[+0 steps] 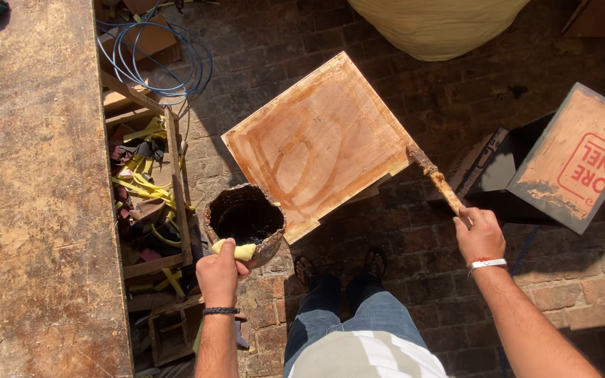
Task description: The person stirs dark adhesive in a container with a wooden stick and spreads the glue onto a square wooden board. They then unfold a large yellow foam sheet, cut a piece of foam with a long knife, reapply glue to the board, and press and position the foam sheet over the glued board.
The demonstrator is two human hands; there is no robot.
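Along the left side runs a long, worn desk (33, 196), its top scuffed and dusty, and tucked against its edge sits an open wooden crate (150, 203) stuffed with yellow strips and dark scraps, with a loop of blue cable (155, 59) lying just beyond it on the brick floor (302, 35). Next comes the left hand (220, 274), closed around the rim of a crusted, dark-lined pot (245, 220); a yellowish pad (238, 250) is pinched between the fingers and the rim, seemingly so the hand need not touch the caked edge. The pot is held up and close to the near corner of a square plywood board (320, 140), which looks like it keeps the dark stuff inside within easy reach of the work. The board lies flat, raised a little off the bricks, and its face shows wet, glossy loops and streaks over the pale wood. At its right edge rests the coated tip of a stick-like brush (434, 176), whose handle runs down into the right hand (480, 236), gripped shut around it and angled so the tip meets the board's side. Between the two arms, the person's sandalled feet stand on the bricks. Further right a second board with red printing (577, 157) leans on a dark box (502, 175), well apart from the wet one, and a pale sack (435, 21) sits at the top.
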